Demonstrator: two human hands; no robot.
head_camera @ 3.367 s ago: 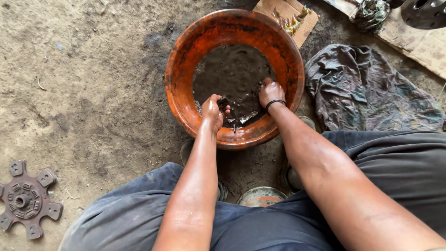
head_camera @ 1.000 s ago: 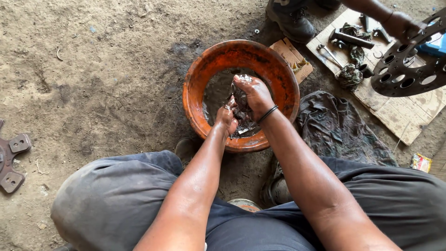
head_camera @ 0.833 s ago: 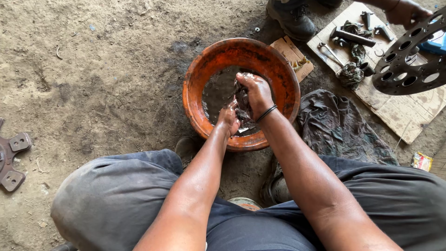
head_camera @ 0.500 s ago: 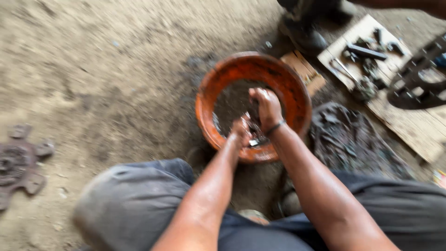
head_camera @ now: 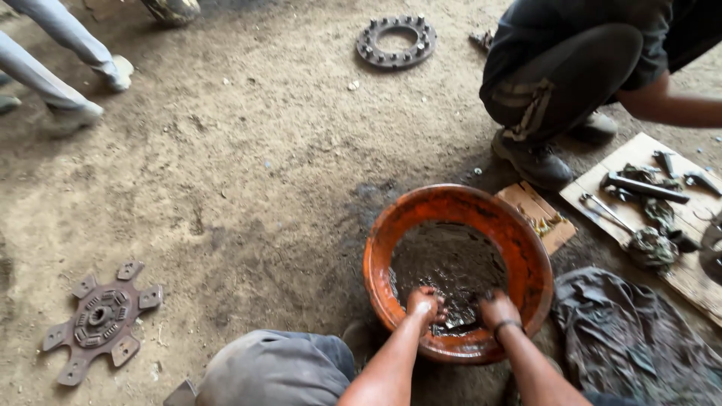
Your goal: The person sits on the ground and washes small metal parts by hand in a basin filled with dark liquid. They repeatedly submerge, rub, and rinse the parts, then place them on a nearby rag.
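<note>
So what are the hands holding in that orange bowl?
It cannot be told. Both the left hand and right hand are down in the dark sludge of the orange bowl, fingers hidden.

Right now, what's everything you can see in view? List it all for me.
basin: one, orange, front centre, dark liquid inside
clutch disc: one, rusty, floor left
toothed ring: one, grey, floor top
board: one, pale wood, right, dark metal parts on it
cloth: one, grey, right of basin
crouching person: one, dark clothes, top right
standing legs: two, light trousers, top left
left hand: in basin
right hand: in basin, wristband
</note>
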